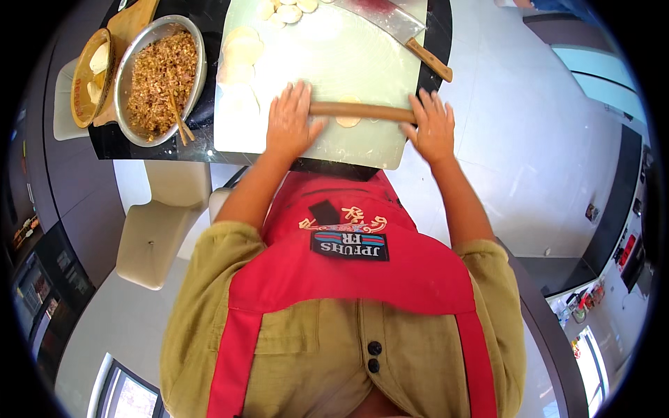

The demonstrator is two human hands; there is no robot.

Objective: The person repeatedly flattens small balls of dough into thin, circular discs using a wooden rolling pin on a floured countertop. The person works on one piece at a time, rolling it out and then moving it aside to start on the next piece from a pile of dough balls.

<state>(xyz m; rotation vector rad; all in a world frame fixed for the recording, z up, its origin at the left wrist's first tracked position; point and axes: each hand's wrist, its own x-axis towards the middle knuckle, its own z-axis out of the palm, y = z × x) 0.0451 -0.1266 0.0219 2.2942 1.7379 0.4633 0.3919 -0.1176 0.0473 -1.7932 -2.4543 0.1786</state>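
A wooden rolling pin [387, 112] lies crosswise over a small round of dough [348, 122] on the pale green mat [324, 68]. My left hand [293, 123] presses on the pin's left end with its fingers stretched forward. At the right end, my right hand [431, 123] rests flat in the same manner. Flat dough wrappers [243, 47] lie along the mat's left side, and small dough pieces [288, 14] are grouped at its top. A cleaver [428, 58] with a wooden handle lies at the upper right, its blade stained red.
Left of the mat, a steel bowl [121, 89] holds chopped filling with wooden chopsticks [180, 123] in it. Beyond it, a yellow basket [78, 99] with dough stands by a wooden board [133, 21]. Beige chairs [151, 235] stand beside the black table [120, 151].
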